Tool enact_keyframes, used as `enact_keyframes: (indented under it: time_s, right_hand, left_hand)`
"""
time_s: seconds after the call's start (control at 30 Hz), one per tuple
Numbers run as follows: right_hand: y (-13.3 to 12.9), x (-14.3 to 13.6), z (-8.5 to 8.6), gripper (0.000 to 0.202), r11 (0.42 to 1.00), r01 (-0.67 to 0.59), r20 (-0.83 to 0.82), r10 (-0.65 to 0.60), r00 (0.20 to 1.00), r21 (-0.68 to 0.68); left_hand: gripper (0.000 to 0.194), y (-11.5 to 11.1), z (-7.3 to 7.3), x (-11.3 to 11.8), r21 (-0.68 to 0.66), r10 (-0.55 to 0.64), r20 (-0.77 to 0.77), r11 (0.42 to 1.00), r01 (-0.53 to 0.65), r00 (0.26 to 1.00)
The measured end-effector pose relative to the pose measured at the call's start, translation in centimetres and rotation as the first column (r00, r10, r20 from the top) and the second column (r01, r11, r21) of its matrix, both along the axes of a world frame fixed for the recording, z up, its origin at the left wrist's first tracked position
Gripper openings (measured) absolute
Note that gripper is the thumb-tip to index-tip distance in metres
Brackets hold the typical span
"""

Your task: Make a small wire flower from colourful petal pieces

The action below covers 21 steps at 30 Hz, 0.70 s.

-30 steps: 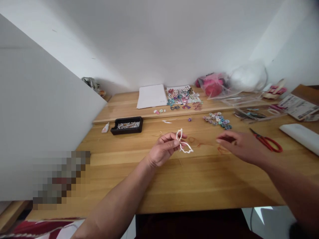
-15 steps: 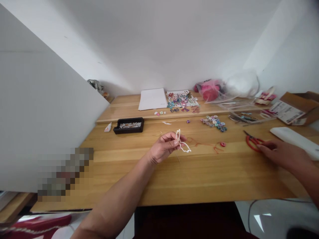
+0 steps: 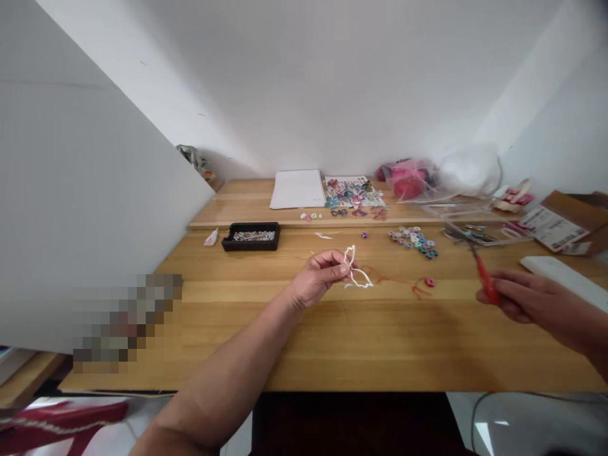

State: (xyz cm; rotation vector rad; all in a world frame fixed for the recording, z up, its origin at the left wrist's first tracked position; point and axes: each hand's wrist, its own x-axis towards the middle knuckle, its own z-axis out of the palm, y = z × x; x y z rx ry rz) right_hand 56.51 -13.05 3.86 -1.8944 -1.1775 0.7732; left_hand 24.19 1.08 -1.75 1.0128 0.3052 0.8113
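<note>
Between its thumb and fingers, my left hand (image 3: 323, 275) pinches a white leaf-shaped outline piece (image 3: 361, 277) with two open loops, held above the wooden table. At the right, my right hand (image 3: 536, 301) is closed on red-handled scissors (image 3: 487, 278), raised off the table with the dark blades pointing up and away. A red thread spool (image 3: 430, 282) with loose red thread lies between the two hands. Under my left hand, a thin needle-like strip (image 3: 345, 305) rests on the wood.
A black tray of beads (image 3: 251, 237) and a small white glue bottle (image 3: 211, 237) stand at the left. Several colourful thread spools (image 3: 412, 239) lie right of centre. Behind are white paper (image 3: 297, 189), a clear plastic tray (image 3: 489, 231) and a cardboard box (image 3: 565, 221).
My right hand has lifted the red-handled scissors from the table and turned them upward. My left hand keeps its pinch on the white piece. The view has shifted slightly.
</note>
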Motion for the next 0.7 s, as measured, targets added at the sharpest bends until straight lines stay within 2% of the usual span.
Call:
enact_keyframes:
  time_s: [0.07, 0.17, 0.23, 0.33, 0.47, 0.7]
  right_hand:
    - [-1.5, -3.7, 0.8, 0.034, 0.982, -0.183, -0.374, 0.152, 0.915, -0.048]
    - [-3.2, -9.1, 1.6, 0.040, 0.933, -0.353, -0.627, 0.236, 0.742, -0.066]
    - [-3.6, -11.8, 1.7, 0.045, 0.909, -0.409, -0.669, 0.255, 0.698, -0.081]
    - [-3.4, -14.0, 1.5, 0.046, 0.886, -0.461, -0.695, 0.306, 0.651, -0.043]
    - [-2.5, -15.0, 1.1, 0.046, 0.850, -0.526, -0.696, 0.376, 0.612, -0.003]
    - [-1.6, -15.4, 0.8, 0.047, 0.861, -0.509, -0.667, 0.375, 0.644, -0.008]
  left_hand:
    - [0.028, 0.1, -0.2, 0.1, 0.054, 0.017, -0.030, 0.998, -0.015, 0.999]
    - [0.029, 0.0, -0.3, 0.2, 0.150, 0.056, -0.074, 0.988, -0.044, 0.996]
    - [0.031, -0.1, -0.1, 0.2, 0.193, 0.074, -0.090, 0.980, -0.055, 0.993]
    - [0.033, -0.3, 0.2, 0.1, 0.227, 0.071, -0.098, 0.973, -0.047, 0.993]
    - [0.030, -0.5, 0.4, 0.1, 0.255, 0.050, -0.107, 0.967, -0.021, 0.993]
    - [0.026, -0.5, 0.4, 0.0, 0.279, 0.011, -0.117, 0.960, 0.022, 0.993]
